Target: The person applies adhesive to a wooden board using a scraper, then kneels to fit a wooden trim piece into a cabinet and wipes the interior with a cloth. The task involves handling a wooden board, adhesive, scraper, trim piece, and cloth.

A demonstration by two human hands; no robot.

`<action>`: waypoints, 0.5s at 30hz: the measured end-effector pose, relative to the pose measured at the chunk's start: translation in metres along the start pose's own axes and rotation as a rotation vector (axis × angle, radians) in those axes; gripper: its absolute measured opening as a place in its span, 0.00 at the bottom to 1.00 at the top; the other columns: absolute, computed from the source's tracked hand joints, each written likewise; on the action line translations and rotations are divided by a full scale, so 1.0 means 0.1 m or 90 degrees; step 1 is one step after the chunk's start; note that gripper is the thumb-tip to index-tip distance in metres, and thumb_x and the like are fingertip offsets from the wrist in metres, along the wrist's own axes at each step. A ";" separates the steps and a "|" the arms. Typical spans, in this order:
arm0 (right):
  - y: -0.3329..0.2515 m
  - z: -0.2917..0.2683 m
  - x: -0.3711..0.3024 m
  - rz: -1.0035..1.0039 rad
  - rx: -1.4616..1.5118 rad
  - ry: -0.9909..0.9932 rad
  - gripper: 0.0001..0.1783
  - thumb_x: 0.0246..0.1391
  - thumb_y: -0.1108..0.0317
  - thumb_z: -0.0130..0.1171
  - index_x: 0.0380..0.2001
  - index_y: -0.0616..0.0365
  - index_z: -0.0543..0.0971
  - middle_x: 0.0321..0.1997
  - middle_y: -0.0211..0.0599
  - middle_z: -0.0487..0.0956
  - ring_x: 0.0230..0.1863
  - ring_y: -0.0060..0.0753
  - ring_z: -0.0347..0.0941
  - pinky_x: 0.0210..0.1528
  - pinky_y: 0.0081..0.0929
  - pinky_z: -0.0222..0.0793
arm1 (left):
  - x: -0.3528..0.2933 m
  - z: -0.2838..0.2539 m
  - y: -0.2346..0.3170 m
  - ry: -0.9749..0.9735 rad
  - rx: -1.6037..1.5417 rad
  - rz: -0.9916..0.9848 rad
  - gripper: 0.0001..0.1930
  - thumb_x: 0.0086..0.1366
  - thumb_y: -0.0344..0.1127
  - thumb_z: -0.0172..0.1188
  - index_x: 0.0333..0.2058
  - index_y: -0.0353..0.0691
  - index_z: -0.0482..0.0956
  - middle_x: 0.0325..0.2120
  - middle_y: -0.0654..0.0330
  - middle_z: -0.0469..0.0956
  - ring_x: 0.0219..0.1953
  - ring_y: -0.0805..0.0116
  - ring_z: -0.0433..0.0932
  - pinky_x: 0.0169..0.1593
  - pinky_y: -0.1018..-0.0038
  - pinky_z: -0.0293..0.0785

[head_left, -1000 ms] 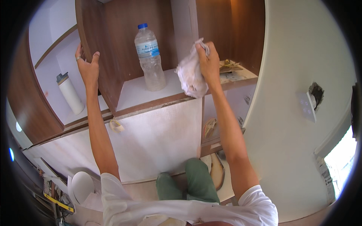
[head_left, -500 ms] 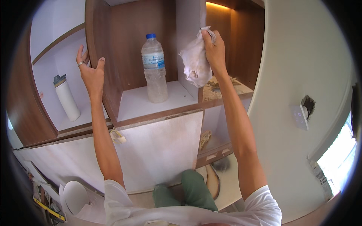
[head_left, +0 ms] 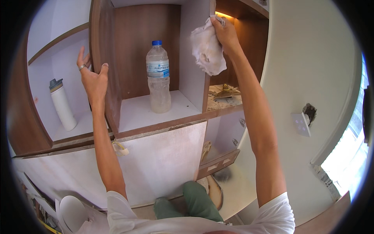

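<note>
My left hand [head_left: 93,82] straddles the front edge of a brown upright cabinet panel [head_left: 102,46], fingers spread on its left side and thumb on its right. A ring is on one finger. My right hand [head_left: 226,34] is raised, closed on the top of a crumpled whitish rag [head_left: 208,48]. The rag hangs down in front of the divider [head_left: 205,84] between the middle and right compartments. Between my hands, a clear plastic bottle [head_left: 159,84] with a blue cap stands upright on the middle shelf.
A white flask [head_left: 63,107] leans in the left compartment. Debris [head_left: 226,95] lies in the lit right compartment. Below is a pale panel [head_left: 167,156] with a yellowish tag [head_left: 121,150]. A switch plate [head_left: 301,124] hangs from a wall hole at right. Rolled white sheets [head_left: 74,212] stand lower left.
My right hand has risen slightly with the rag, which has swung right and hangs more spread out. My left hand stays at the panel edge. The view has shifted a little.
</note>
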State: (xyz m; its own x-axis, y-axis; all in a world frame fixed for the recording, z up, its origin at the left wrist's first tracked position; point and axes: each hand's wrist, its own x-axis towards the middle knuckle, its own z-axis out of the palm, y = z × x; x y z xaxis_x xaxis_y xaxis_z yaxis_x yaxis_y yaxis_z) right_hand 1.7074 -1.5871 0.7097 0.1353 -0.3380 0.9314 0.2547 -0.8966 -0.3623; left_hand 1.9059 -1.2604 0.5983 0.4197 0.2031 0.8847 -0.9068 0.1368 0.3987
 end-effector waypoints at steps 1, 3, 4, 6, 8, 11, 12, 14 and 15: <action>-0.06 0.00 0.09 -0.023 -0.004 0.003 0.24 0.61 0.52 0.54 0.41 0.68 0.78 0.39 0.49 0.81 0.41 0.41 0.77 0.45 0.36 0.70 | 0.00 -0.02 0.03 0.004 0.009 -0.007 0.41 0.58 0.24 0.62 0.68 0.51 0.55 0.61 0.46 0.67 0.64 0.53 0.66 0.66 0.59 0.63; -0.12 -0.02 0.35 -0.062 -0.035 0.011 0.22 0.63 0.51 0.55 0.40 0.63 0.78 0.35 0.40 0.79 0.38 0.28 0.73 0.42 0.29 0.70 | 0.00 0.01 0.00 0.004 0.008 -0.003 0.41 0.57 0.23 0.62 0.68 0.51 0.55 0.61 0.46 0.68 0.63 0.53 0.66 0.66 0.59 0.63; -0.16 -0.03 0.49 -0.082 -0.049 0.016 0.21 0.64 0.50 0.56 0.39 0.61 0.78 0.34 0.35 0.78 0.36 0.21 0.71 0.40 0.26 0.70 | 0.01 0.02 -0.02 0.004 0.008 0.000 0.41 0.57 0.23 0.62 0.68 0.52 0.55 0.61 0.46 0.68 0.63 0.53 0.67 0.66 0.59 0.63; -0.22 0.02 0.77 -0.145 -0.113 0.053 0.20 0.65 0.54 0.53 0.39 0.63 0.78 0.35 0.40 0.80 0.38 0.30 0.75 0.42 0.31 0.71 | 0.01 -0.01 -0.02 0.003 0.004 -0.005 0.41 0.57 0.23 0.62 0.68 0.51 0.55 0.60 0.46 0.68 0.63 0.53 0.67 0.66 0.59 0.63; -0.24 0.03 1.04 -0.117 -0.069 0.008 0.18 0.67 0.57 0.50 0.39 0.62 0.79 0.35 0.40 0.81 0.38 0.33 0.76 0.41 0.32 0.71 | 0.02 -0.03 -0.01 -0.001 -0.015 -0.004 0.42 0.57 0.24 0.62 0.68 0.50 0.54 0.60 0.46 0.68 0.64 0.53 0.66 0.66 0.59 0.63; -0.20 -0.01 1.17 -0.005 0.140 -0.123 0.16 0.69 0.58 0.47 0.38 0.57 0.79 0.33 0.33 0.80 0.33 0.28 0.74 0.37 0.29 0.71 | 0.01 -0.02 -0.07 -0.007 -0.033 0.004 0.42 0.57 0.25 0.62 0.68 0.48 0.52 0.60 0.45 0.67 0.64 0.52 0.65 0.66 0.57 0.62; -0.18 0.05 1.05 -0.018 0.207 -0.125 0.16 0.69 0.58 0.46 0.37 0.56 0.79 0.32 0.31 0.79 0.31 0.26 0.73 0.35 0.28 0.70 | 0.02 -0.03 -0.09 0.000 -0.012 0.013 0.42 0.57 0.25 0.62 0.68 0.47 0.52 0.60 0.45 0.67 0.64 0.50 0.65 0.66 0.56 0.62; -0.16 0.05 1.02 -0.038 0.187 -0.060 0.16 0.70 0.58 0.44 0.36 0.54 0.78 0.30 0.28 0.77 0.28 0.24 0.70 0.33 0.28 0.70 | -0.01 -0.01 -0.02 -0.004 0.012 -0.007 0.42 0.56 0.26 0.62 0.68 0.45 0.49 0.61 0.44 0.65 0.66 0.48 0.63 0.67 0.55 0.60; -0.21 0.03 1.09 -0.020 0.187 -0.068 0.16 0.70 0.57 0.44 0.36 0.54 0.78 0.30 0.29 0.77 0.28 0.25 0.70 0.33 0.28 0.70 | 0.00 -0.01 -0.02 -0.001 0.010 0.000 0.42 0.56 0.26 0.61 0.67 0.45 0.49 0.61 0.44 0.65 0.66 0.47 0.63 0.67 0.55 0.60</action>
State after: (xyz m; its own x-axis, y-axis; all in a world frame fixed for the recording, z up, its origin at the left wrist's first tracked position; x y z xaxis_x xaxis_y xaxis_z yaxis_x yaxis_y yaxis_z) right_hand 1.7200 -1.6038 0.8191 0.2194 -0.2658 0.9387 0.5245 -0.7792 -0.3432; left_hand 1.9077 -1.2593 0.5974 0.4196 0.2022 0.8849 -0.9074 0.1216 0.4024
